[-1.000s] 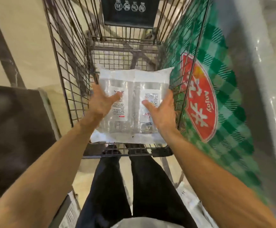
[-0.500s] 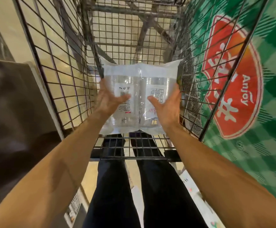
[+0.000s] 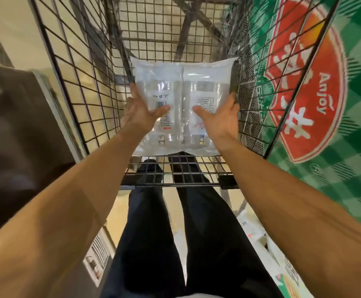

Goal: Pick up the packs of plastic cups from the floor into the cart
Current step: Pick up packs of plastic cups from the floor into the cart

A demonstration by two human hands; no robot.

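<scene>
One clear plastic pack (image 3: 181,100) holding two cup stacks is inside one grey wire cart (image 3: 181,185), left grip (image 3: 141,110) and right grip (image 3: 220,117) each grasping a side. Beneath shows beige floor (image 3: 9,29).

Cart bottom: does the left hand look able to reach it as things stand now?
Probably yes. The left hand is inside the cart, gripping the pack of cups, and the wire bottom shows bare just beyond it.
</scene>
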